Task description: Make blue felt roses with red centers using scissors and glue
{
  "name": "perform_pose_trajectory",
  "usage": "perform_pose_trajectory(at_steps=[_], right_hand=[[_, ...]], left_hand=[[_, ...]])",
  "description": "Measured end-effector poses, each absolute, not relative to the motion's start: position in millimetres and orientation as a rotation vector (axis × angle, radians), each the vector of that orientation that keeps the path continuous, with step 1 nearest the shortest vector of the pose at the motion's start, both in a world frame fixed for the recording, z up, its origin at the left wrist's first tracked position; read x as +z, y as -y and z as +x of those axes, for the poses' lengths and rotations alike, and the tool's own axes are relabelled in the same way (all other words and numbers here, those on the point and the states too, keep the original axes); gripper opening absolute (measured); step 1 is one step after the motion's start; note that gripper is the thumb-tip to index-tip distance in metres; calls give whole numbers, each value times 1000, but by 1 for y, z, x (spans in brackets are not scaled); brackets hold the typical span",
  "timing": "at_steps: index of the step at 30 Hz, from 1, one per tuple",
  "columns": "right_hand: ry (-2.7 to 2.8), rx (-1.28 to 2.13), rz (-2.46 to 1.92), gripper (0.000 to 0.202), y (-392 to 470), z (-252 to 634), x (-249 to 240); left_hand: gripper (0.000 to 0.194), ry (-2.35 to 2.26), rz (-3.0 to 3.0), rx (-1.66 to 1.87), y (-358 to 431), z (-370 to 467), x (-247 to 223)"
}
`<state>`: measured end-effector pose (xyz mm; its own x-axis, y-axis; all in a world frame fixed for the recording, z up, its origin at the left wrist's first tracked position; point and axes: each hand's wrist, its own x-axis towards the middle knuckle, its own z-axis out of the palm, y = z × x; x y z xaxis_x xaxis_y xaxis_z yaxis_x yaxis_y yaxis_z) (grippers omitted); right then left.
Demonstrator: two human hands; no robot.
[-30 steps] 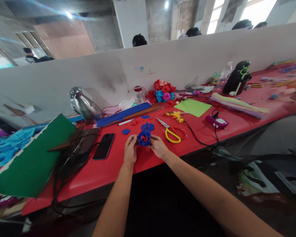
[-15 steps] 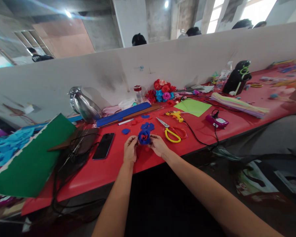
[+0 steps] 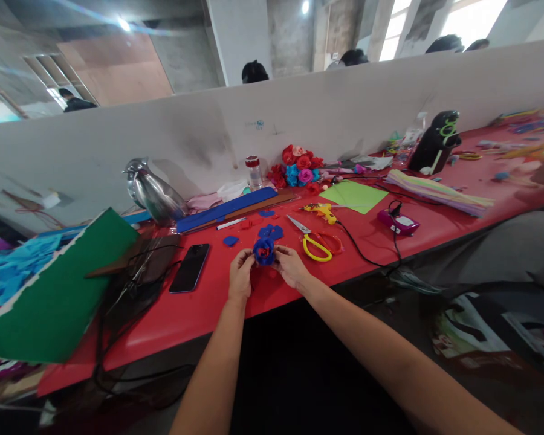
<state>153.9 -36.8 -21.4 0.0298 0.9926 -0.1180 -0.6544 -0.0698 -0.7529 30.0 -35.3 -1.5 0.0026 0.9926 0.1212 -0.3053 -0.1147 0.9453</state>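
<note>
A blue flower (image 3: 264,251) with a red centre is held between my two hands above the red table. My left hand (image 3: 242,272) pinches its left edge, and my right hand (image 3: 290,266) grips the right edge. Just beyond the flower lie blue petal pieces (image 3: 271,232), with small red scraps (image 3: 245,224) behind them. Scissors (image 3: 316,247) with yellow handles rest open to the right of my right hand. Behind the scissors is a yellow glue gun (image 3: 321,211) with a black cord.
A black phone (image 3: 190,268) lies left of my left hand. Farther left are a green sheet (image 3: 68,296) and a metal jug (image 3: 154,193). Finished flowers (image 3: 301,166) stand near the wall. A purple box (image 3: 399,223) and green paper (image 3: 353,196) are at right.
The flower has turned slightly between my fingers, and its red centre shows a little differently. Both hands have kept their grip and nearly the same place.
</note>
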Motion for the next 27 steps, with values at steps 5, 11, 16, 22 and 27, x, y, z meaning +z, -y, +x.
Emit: perform_pose_trajectory(at_steps=[5,11,16,22,27], right_hand=[[598,1493,-764,22,38,154,-20],[656,1503,-736,22,44,155,-13],[714,1490,-715,29,48,154,-10],[727,1469,-672,31,47,153,-13],[711,1451,-664,31,46,152,-15]], left_hand=[[18,-890,1001,1371,34,30,-3],[25,-867,864,1372,27,21,-4],[18,-804,682,1259,24,15,-1],[13,-780,711,1206,26,16,0],[16,-744,768,1199,29,18,1]])
